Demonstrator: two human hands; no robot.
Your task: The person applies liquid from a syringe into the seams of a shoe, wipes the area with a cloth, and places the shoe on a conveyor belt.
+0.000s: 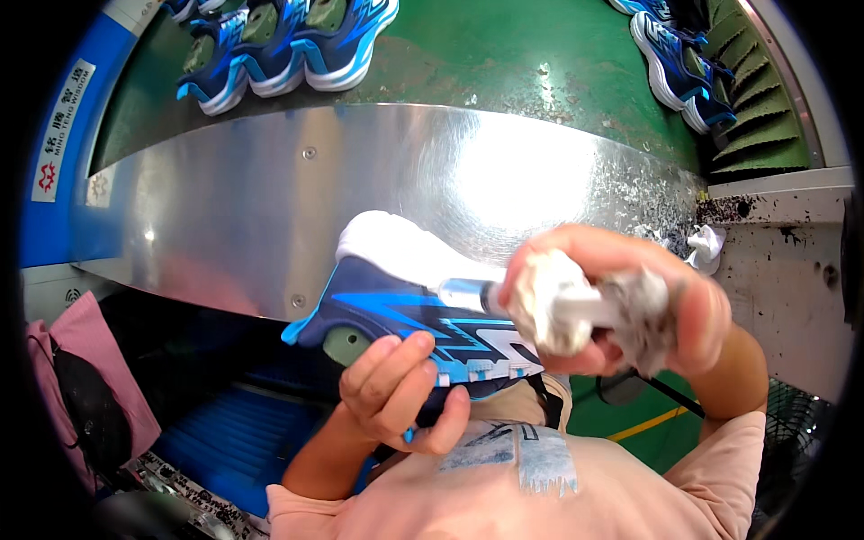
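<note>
shoe in hand: the right end of the blue sneaker (396, 310) is hidden behind the right hand (630, 306); its underside is covered by the left hand (400, 391), so the sole cannot be told.
tool: the white tool (558, 301) is blurred and half wrapped in grey-white rag; what kind of tool it is cannot be told.
right fingers: mostly buried under the rag, blurred.
shoes at top left: the row of blue sneakers (288, 45) is cut off by the picture's top edge.
shoes at top right: the blue pair (675, 63) is cut off at the top.
pink cloth: the cloth (76, 387) at the left runs into the dark rim.
</note>
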